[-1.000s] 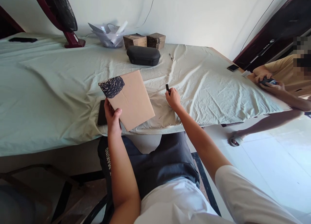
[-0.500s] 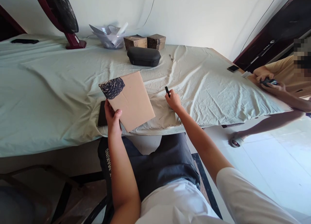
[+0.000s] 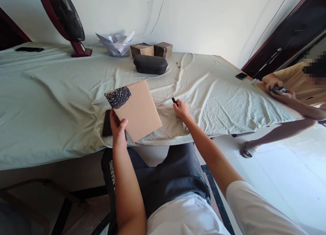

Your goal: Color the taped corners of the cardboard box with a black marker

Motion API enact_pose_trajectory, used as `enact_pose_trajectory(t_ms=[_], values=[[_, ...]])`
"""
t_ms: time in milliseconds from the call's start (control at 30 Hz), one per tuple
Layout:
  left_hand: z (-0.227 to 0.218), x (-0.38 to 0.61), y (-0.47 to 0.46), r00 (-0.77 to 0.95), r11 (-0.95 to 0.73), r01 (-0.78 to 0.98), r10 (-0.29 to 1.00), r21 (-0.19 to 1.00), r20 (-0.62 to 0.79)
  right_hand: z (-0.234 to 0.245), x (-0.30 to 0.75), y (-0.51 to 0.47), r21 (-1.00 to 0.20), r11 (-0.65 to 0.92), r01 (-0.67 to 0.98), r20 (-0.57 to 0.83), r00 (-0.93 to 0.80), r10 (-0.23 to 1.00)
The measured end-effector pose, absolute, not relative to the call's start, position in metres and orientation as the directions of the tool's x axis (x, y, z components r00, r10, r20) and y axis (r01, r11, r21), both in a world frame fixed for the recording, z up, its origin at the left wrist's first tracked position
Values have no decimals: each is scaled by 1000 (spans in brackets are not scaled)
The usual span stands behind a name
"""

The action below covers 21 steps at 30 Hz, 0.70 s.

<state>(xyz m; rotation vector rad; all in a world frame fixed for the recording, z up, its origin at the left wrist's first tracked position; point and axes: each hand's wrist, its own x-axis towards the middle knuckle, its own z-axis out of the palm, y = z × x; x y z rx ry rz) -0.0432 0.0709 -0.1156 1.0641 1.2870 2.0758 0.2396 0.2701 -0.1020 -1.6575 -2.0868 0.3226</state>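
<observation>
Brown cardboard box [image 3: 140,111], inked black near its upper left corner, is mid-frame, pinched between the thumb and fingers of the left hand [image 3: 119,129]; right of centre, the right hand [image 3: 181,110] is closed around a black marker [image 3: 174,100].

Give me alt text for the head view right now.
A person's left hand holds a cardboard box with black scribble on one corner; the right hand, apart from it, grips a black pen. Behind, on the cloth-covered table, sit a black case, two small boxes and a fan. Another person is at right.
</observation>
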Motion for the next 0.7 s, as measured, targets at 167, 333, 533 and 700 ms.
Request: enact_pose_trajectory(t_ms=[167, 333, 533, 700], values=[[-114, -42, 68, -573, -433, -1, 739, 901, 354, -103, 244, 267, -470, 248, 847, 234, -151, 960], [-115, -42, 67, -567, -451, -14, 739, 892, 364, -104, 245, 269, -463, 217, 860, 238, -115, 964], [-124, -50, 75, -584, -462, -28, 728, 887, 361, -103, 243, 278, -429, 88, 899, 175, -13, 984], [-130, -52, 81, -613, -472, -18, 701, 881, 363, -104, 236, 274, -390, 63, 919, 157, -1, 988]])
